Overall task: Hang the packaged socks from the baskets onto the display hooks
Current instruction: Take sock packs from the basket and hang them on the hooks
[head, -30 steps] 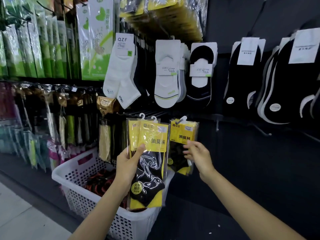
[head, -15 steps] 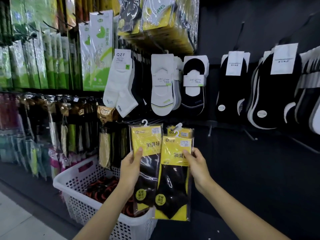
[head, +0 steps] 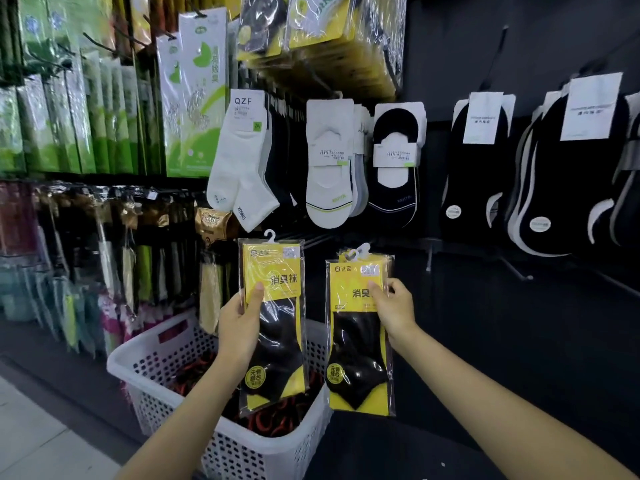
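Note:
My left hand (head: 239, 323) grips a clear pack of black-and-yellow socks (head: 273, 327) by its left edge, thumb on the yellow card. Its white hanger hook sticks up at the top. My right hand (head: 394, 306) pinches a second pack (head: 356, 348) of the same socks by its yellow card; more packs seem stacked behind it, with two white hooks showing at the top. Both packs hang upright above a white perforated basket (head: 173, 348) holding red-and-black items. A bare display hook (head: 516, 271) juts from the dark wall to the right.
White and black socks hang on hooks above the packs: QZF ankle socks (head: 242, 168), white liners (head: 329, 168), black liners (head: 394, 168). Green boxed packs fill the upper left. Dark packaged hosiery hangs at left. The floor shows at lower left.
My right hand has taken a pack from my left hand's stack and drawn it to the right and down. The two packs now hang apart. The camera has tilted upward a little.

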The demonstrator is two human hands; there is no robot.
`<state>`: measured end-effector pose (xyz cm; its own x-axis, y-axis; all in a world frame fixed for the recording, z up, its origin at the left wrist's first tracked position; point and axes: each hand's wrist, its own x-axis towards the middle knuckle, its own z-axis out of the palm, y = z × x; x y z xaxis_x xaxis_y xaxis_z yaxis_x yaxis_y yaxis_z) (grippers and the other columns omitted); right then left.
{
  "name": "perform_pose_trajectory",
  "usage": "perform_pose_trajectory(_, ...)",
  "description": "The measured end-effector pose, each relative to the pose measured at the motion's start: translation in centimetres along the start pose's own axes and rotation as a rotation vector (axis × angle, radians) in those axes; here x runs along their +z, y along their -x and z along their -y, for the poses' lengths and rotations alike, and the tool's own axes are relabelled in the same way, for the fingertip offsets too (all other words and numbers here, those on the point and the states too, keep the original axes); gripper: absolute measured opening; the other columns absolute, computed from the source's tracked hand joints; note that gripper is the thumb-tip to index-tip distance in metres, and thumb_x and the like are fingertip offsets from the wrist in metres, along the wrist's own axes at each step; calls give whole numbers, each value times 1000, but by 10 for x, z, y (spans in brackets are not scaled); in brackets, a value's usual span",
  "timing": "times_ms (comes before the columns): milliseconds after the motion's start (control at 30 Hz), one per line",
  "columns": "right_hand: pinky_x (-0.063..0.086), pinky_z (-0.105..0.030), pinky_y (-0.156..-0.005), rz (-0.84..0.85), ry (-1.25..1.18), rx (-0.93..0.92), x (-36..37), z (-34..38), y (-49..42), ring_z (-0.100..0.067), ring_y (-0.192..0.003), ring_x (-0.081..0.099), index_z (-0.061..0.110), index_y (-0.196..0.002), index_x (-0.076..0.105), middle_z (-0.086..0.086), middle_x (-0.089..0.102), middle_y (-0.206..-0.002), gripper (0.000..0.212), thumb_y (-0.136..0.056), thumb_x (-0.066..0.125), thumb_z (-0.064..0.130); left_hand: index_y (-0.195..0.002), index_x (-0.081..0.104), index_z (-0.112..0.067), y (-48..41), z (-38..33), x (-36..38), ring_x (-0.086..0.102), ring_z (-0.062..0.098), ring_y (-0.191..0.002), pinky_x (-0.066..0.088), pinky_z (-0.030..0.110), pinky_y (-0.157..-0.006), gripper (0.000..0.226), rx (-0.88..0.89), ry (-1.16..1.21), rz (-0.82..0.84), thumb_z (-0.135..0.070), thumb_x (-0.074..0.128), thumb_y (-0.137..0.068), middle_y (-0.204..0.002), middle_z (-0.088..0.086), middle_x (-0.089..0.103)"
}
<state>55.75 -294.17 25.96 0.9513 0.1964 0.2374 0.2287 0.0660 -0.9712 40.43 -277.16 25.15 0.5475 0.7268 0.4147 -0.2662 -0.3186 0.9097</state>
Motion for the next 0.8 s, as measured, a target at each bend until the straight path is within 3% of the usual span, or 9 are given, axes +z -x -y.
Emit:
perform_pose_trajectory(167, 51, -47, -93, -96, -26, 120, 7, -15, -21, -34, -101, 62, 8, -89, 59, -18, 65, -107, 20, -92, 61, 27, -59, 35, -20, -3, 5, 2, 28, 9, -55, 28, 26, -59, 43, -11, 17, -18, -41, 52, -93, -56, -9, 27)
perform_pose_trajectory(267, 50, -46, -96, -132, -69, 206, 7, -22, -31, -29, -102, 62, 15, -80, 59, -12, 67, -104, 19, -88, 66, 31, -66, 50, -31, -4, 10, 4, 40, 1, -60, 33, 16, -62, 29, -28, 50, 1, -40, 51, -94, -63, -14, 42)
perform_pose_trajectory(333, 51, -41, -92, -179, -61, 207, 6, -27, -35, -25, -99, 62, 15, -83, 62, -9, 67, -104, 17, -85, 70, 30, -70, 49, -35, -4, 13, 6, 40, -2, -62, 32, 15, -60, 25, -42, 56, 22, -42, 51, -93, -70, -15, 44)
perform_pose_trajectory(400, 51, -34, -83, -244, -2, 185, 3, -31, -36, -21, -92, 61, 12, -89, 63, -8, 67, -102, 18, -84, 72, 27, -67, 45, -30, -4, 17, 6, 34, -1, -60, 29, 17, -60, 29, -45, 45, 28, -43, 51, -93, -68, -13, 39)
perform_pose_trajectory(500, 52, -34, -77, -306, 17, 209, -5, -38, -32, -24, -88, 63, 8, -95, 63, -10, 67, -99, 19, -85, 71, 23, -67, 42, -13, -3, 23, 6, 33, 12, -61, 30, 22, -61, 40, -42, 22, 31, -44, 51, -92, -61, -2, 31)
perform_pose_trajectory(567, 54, -33, -72, -317, -19, 223, -11, -39, -26, -22, -82, 63, 5, -101, 62, -11, 66, -99, 23, -85, 71, 20, -69, 41, -11, 0, 27, 6, 31, 16, -62, 30, 24, -61, 42, -49, 22, 45, -45, 51, -92, -62, 1, 30)
perform_pose_trajectory(667, 55, -37, -83, -194, -54, 169, -15, -35, -13, -21, -87, 62, 5, -105, 60, -12, 65, -104, 27, -87, 69, 23, -75, 46, -13, 5, 33, 9, 34, 10, -60, 31, 20, -60, 37, -95, 42, 71, -45, 51, -92, -63, -3, 37)
perform_pose_trajectory(800, 54, -22, -72, 125, -63, 107, -10, -17, 15, -13, -91, 63, 20, -98, 61, -1, 64, -105, 14, -90, 63, 32, -72, 50, -22, 16, 34, 23, 44, 5, -65, 35, 15, -61, 29, -164, 53, 176, -41, 51, -94, -73, -5, 48)
